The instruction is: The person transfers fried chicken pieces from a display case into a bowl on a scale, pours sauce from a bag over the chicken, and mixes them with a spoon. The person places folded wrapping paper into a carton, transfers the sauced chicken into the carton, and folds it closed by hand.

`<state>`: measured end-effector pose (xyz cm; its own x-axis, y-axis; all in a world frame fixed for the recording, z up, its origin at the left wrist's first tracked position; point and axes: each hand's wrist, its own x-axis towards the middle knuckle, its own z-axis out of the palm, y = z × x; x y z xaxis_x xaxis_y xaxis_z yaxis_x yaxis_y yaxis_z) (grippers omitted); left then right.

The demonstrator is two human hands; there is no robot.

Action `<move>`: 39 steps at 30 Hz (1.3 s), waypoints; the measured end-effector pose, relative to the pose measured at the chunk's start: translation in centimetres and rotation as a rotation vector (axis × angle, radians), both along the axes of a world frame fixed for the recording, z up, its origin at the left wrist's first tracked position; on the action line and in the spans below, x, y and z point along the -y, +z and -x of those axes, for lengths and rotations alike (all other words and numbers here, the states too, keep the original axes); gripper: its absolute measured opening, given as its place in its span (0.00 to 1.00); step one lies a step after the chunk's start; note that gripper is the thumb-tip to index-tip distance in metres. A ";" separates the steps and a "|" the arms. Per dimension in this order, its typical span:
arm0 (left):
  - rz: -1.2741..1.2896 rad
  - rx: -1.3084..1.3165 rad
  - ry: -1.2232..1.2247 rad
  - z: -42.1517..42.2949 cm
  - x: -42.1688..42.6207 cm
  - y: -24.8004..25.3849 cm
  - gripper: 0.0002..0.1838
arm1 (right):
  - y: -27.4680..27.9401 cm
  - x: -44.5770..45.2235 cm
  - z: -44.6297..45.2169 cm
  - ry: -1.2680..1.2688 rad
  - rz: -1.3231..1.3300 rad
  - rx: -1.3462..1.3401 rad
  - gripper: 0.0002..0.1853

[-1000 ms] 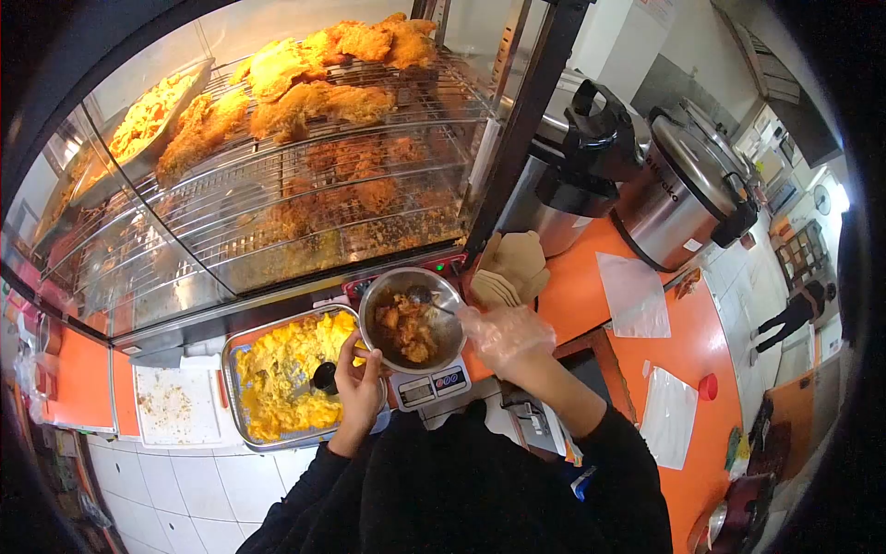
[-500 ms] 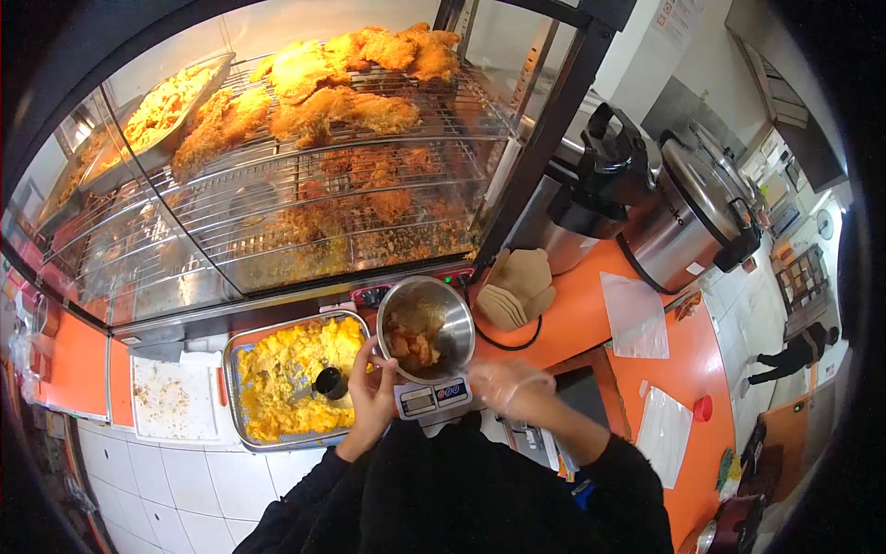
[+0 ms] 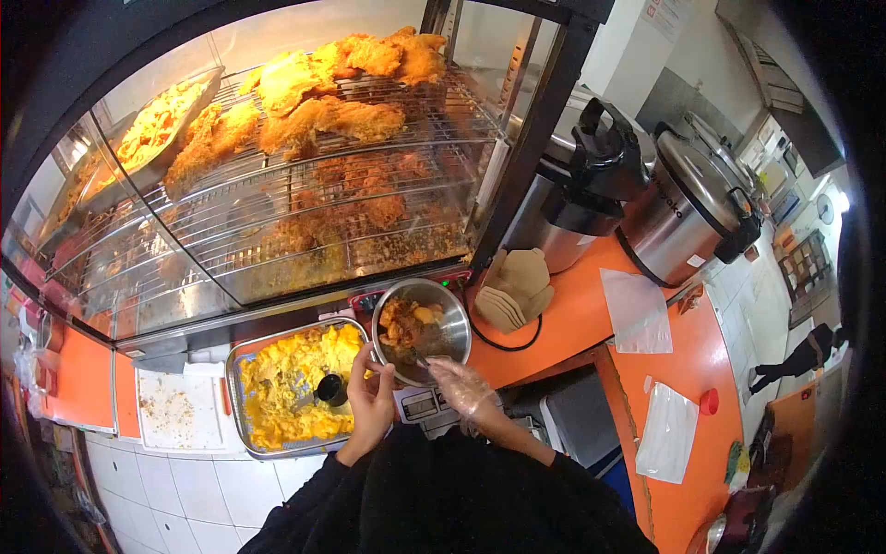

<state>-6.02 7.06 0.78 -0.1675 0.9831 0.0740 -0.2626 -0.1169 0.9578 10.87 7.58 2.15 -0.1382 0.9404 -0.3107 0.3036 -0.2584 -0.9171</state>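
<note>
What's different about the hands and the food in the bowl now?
The gloved right hand moved from the bowl's right toward its near side; the food shifted toward the far side. The left hand stayed at the bowl's left.

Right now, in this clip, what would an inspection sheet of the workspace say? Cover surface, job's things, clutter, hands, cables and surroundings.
Surface: orange counter; white board strewn with crumbs.
Job's things: metal bowl with browned food pieces; scale partly hidden, contact with bowl unclear; tray of yellow food.
Clutter: cardboard boxes, clear plastic sheet, red lid.
Hands: left hand, fingers at the bowl's rim; right hand, in a clear glove, on a utensil handle.
Cables: black cable curving around the boxes.
Surroundings: lit display case with fried pieces; large cooker; another person in the background.
</note>
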 end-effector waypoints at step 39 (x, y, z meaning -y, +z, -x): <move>0.101 0.011 -0.003 0.6 0.2 0.2 0.22 | 2.8 -1.8 -3.8 0.045 0.415 -0.140 0.21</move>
<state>-6.65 6.90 0.93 -0.1652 0.9859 -0.0276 -0.2736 -0.0190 0.9617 14.68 9.36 4.99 -0.2434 0.7321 -0.6362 0.2030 -0.6030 -0.7715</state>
